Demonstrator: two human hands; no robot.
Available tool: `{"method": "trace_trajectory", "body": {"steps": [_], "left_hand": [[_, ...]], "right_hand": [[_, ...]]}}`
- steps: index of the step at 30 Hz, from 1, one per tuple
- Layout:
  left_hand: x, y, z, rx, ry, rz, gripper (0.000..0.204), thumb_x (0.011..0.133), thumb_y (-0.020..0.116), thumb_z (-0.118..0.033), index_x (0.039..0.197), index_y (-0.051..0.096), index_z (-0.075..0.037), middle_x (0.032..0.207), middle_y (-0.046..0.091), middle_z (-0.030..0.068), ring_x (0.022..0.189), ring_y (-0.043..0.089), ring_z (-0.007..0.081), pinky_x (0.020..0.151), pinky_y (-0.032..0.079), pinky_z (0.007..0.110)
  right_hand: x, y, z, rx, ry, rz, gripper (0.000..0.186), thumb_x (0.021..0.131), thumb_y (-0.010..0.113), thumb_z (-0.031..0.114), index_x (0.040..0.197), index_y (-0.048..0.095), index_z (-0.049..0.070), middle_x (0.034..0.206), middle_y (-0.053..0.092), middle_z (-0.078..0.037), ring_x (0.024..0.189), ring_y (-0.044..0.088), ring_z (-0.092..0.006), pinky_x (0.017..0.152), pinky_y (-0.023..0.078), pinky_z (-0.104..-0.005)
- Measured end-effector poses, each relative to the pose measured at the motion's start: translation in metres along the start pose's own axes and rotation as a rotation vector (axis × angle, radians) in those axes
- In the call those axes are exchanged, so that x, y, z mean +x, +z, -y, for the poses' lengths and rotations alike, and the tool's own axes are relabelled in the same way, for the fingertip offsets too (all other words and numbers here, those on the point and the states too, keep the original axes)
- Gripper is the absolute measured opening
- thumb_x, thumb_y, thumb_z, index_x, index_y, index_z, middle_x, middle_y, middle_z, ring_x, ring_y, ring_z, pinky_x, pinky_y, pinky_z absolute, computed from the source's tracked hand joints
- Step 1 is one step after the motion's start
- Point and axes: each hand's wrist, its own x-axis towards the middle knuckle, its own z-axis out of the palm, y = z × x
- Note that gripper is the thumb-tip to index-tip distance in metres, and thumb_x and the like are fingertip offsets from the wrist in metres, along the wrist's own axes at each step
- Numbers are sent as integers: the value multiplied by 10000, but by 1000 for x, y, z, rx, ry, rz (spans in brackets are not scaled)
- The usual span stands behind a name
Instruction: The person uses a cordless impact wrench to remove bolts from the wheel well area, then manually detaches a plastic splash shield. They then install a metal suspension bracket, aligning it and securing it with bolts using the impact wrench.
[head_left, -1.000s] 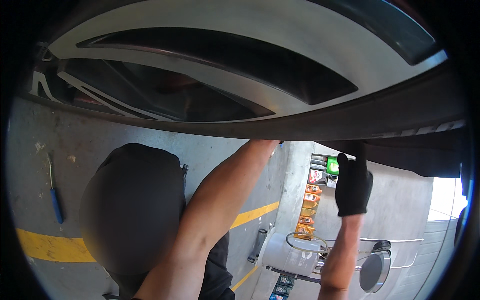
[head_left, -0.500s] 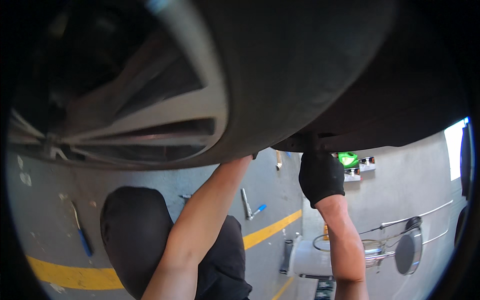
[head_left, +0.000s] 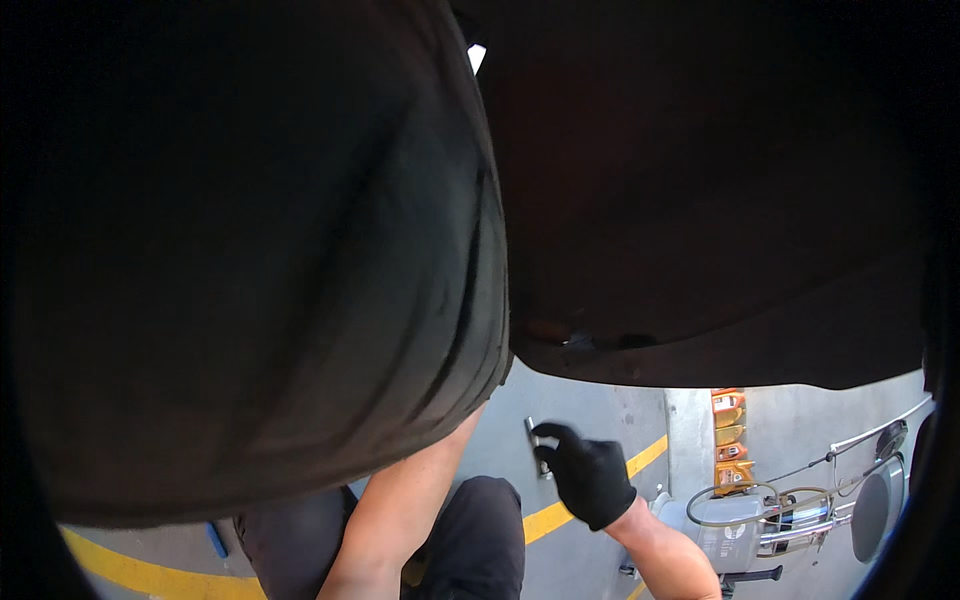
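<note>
A large black tire (head_left: pixel 260 250) fills the left and upper part of the head view. Beside it, the dark underside panel (head_left: pixel 710 240) of a vehicle curves across the right. My left forearm (head_left: pixel 395 510) rises behind the tire's lower edge, which hides my left hand. My right hand (head_left: pixel 590 480), in a black glove, is below the panel, away from the tire, its fingers bent and apart with nothing visible held. Just behind its fingertips in the view, a silver tool (head_left: pixel 532 430) appears on the floor, partly hidden.
My knees (head_left: pixel 480 540) are below. A blue-handled tool (head_left: pixel 216 540) lies on the grey floor (head_left: pixel 570 395) with yellow stripes (head_left: pixel 150 575). By the concrete wall (head_left: pixel 820 410) at right stand several orange bottles (head_left: pixel 730 435) and equipment (head_left: pixel 730 540) with a tank, hose and round pan.
The view has shifted from the wheel's spoked face to the tire's tread. My right hand has come down from the panel's edge and moved left; my left hand stays hidden behind the tire.
</note>
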Motion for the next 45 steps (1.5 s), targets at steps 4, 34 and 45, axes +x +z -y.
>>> {"method": "trace_trajectory", "body": {"steps": [4, 34, 45], "left_hand": [[17, -1, -16, 266, -38, -193, 591, 884, 703, -33, 1401, 416, -15, 1328, 570, 165, 1234, 563, 264, 1060, 479, 417], [0, 17, 15, 786, 280, -145, 386, 1054, 466, -225, 1368, 522, -7, 1352, 582, 165, 1230, 559, 294, 1064, 449, 389], [-15, 28, 27, 1057, 568, -242, 354, 1026, 536, -223, 1303, 592, -9, 1283, 631, 169, 1171, 597, 312, 1025, 473, 390]], "right_hand": [[46, -2, 21, 111, 92, -235, 183, 895, 681, 24, 1072, 648, 60, 818, 693, -173, 669, 674, -368, 578, 514, -380], [48, -16, 33, -400, 98, -396, 342, 977, 613, 142, 1305, 586, 48, 677, 637, -179, 641, 659, -348, 585, 492, -416], [73, -70, 47, -792, 104, 106, 175, 939, 599, 101, 1063, 666, -2, 1059, 692, -211, 984, 640, -404, 865, 501, -438]]}}
